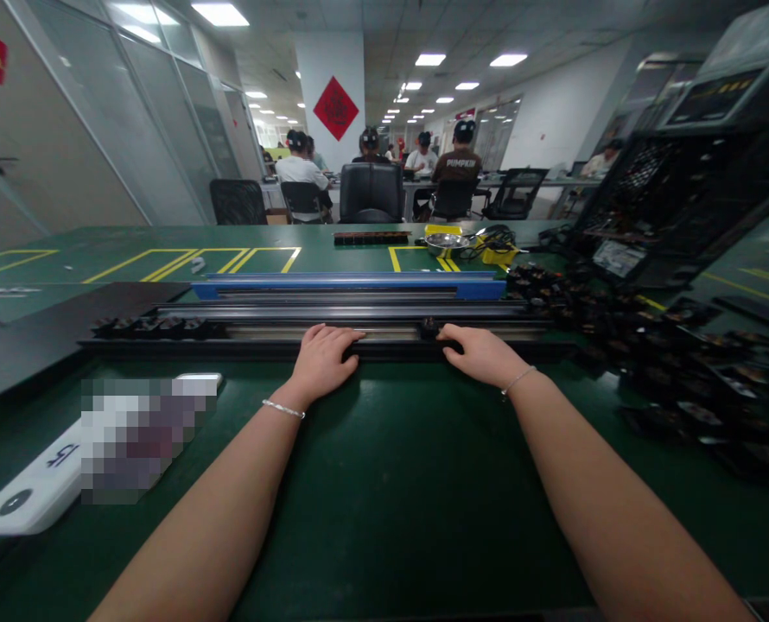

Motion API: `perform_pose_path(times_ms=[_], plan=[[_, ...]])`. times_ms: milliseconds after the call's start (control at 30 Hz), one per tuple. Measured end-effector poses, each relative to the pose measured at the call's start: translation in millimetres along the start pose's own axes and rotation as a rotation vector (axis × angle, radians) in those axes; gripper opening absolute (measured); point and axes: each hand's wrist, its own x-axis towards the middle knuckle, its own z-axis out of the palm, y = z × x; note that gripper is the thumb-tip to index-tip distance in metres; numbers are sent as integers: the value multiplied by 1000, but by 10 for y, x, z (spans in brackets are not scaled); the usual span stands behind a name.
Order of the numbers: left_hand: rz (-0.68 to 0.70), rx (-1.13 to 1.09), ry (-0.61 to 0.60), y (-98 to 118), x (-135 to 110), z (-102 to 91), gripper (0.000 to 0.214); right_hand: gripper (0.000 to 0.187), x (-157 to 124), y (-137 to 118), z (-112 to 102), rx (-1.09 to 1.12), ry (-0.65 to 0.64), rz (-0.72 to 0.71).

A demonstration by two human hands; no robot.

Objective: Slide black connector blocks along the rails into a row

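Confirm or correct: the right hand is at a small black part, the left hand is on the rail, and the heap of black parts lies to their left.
Wrong side: in the head view, the heap of black parts lies right of both hands. The right hand at the small black part and left hand on the rail are correct.

A twisted silvery bracelet (284, 409) rings the left wrist (295, 397); right of that bracelet, a thinner chain (519, 378) circles the right wrist (512, 371).

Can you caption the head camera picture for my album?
Left hand on a long black rail, right hand touching a small black part.
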Motion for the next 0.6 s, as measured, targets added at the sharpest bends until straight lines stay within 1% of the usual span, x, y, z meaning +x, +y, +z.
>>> perform_pose_path(times_ms=[300,600], plan=[[0,6,0,-5,-1,4,39,29,10,57,22,11,18,-22],[9,3,15,-5,-1,2,38,24,10,115,25,-8,34,-11]])
